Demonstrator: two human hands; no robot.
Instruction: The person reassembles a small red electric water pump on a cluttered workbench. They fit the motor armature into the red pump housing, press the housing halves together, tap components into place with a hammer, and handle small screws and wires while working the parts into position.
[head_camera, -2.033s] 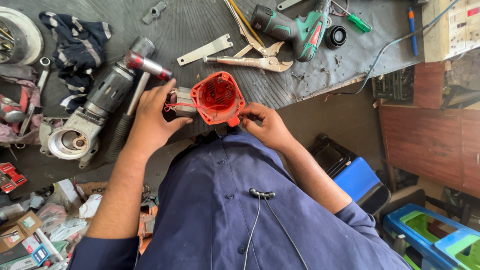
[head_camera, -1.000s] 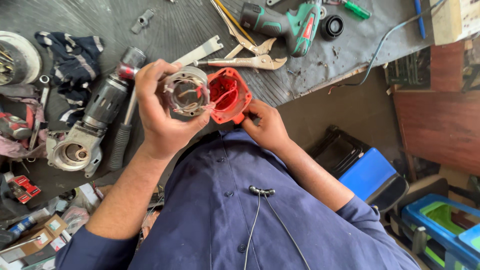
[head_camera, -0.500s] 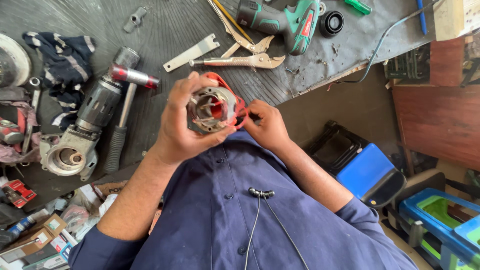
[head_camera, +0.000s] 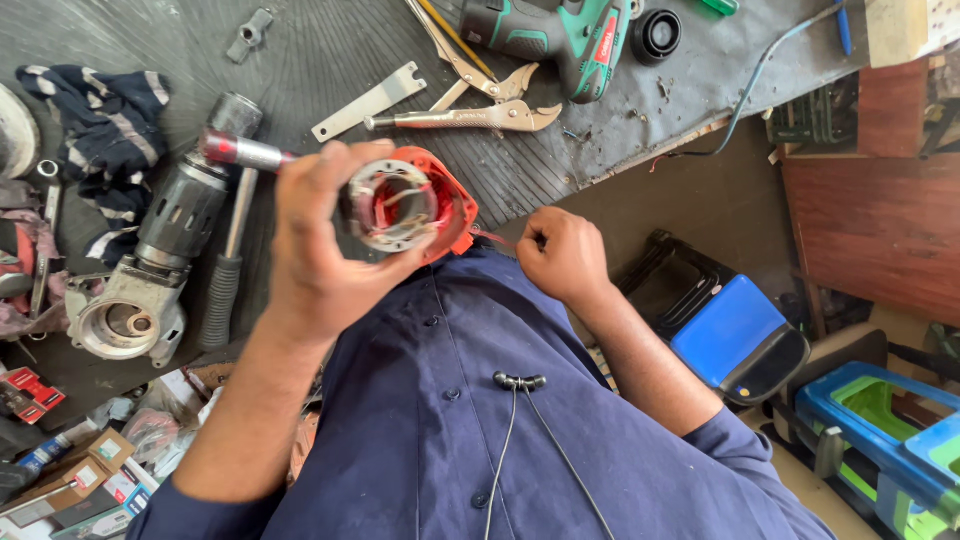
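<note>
Holding: the left hand (head_camera: 320, 250) is wrapped around a round metal stator with copper-coloured windings (head_camera: 390, 205), open end turned up toward the camera so its inside can be seen.
Housing: an orange-red plastic motor housing (head_camera: 450, 205) sits right behind the stator, touching it; whether the stator is seated in it I cannot tell.
Right hand: the right hand (head_camera: 562, 255) is closed in a pinch on a thin red wire (head_camera: 492, 237) running from the housing (pulled aside, probably to keep it clear).
Position: both parts are held above the lap, just off the edge of the dark ribbed rubber bench mat (head_camera: 330, 60).
Nearby: locking pliers (head_camera: 470, 115), a green cordless drill (head_camera: 560, 35) and a grey gear-head tool body (head_camera: 150, 270) lie on the mat.
</note>
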